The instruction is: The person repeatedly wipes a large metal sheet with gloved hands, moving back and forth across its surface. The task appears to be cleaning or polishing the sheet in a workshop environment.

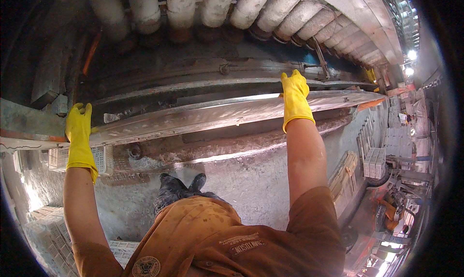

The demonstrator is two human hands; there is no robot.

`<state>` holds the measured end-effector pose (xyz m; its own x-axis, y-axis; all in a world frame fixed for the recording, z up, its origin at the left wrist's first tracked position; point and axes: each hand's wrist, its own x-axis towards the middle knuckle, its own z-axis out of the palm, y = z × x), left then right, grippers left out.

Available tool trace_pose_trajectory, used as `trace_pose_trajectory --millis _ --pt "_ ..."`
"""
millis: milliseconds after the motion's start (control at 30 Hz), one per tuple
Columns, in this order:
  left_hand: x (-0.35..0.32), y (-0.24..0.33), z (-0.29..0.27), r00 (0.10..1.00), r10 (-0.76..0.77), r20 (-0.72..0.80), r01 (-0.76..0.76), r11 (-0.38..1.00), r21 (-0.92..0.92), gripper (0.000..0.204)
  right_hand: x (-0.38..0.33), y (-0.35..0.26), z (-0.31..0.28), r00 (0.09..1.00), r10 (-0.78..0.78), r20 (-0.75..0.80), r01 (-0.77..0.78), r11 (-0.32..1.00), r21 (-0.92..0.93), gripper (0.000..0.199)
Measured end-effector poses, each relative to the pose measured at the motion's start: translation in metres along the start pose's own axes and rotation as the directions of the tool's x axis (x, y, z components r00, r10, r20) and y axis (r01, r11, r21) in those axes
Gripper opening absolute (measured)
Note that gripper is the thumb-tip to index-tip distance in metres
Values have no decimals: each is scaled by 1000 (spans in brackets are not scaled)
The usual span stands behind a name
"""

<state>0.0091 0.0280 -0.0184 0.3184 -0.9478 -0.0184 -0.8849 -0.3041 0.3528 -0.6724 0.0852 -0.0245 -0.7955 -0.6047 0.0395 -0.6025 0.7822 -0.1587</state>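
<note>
Left hand and right hand clamp the long metal plate near its ends; likely stiff, heavy, slippery.

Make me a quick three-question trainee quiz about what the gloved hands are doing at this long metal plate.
1. True or false: both hands wear yellow rubber gloves.
2. Which hand grips the long metal plate nearer its far end? A) left hand B) right hand
3. Fill in: above the plate hangs a row of white ______.

Key
1. True: the left hand and the right hand are both gloved in yellow.
2. B: the right hand holds the plate's far edge, the left its near end.
3. Rollers, dusty, side by side.
</note>
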Motion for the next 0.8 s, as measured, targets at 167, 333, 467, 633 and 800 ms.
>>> trace_pose_trajectory --millis 167,333,467,633,800 --pt "3 -4 1 1000 -19 -17 21 993 115 61 -6 -12 -12 999 -20 42 24 995 -100 56" --pt "29 -25 26 998 55 -39 -49 991 127 64 -8 -1 -18 999 -33 -1 33 988 -153 48" --pt "65 -95 53 981 192 -40 -191 981 9 63 -6 -13 -13 997 -69 34 73 991 -111 45" --pt "90 -101 65 960 277 26 -269 898 348 58 7 2 2 980 -92 -179 97 995 17 41" --pt "118 -120 54 966 254 -55 -240 953 187 61 -1 2 2 986 -45 -160 54 997 56 39"
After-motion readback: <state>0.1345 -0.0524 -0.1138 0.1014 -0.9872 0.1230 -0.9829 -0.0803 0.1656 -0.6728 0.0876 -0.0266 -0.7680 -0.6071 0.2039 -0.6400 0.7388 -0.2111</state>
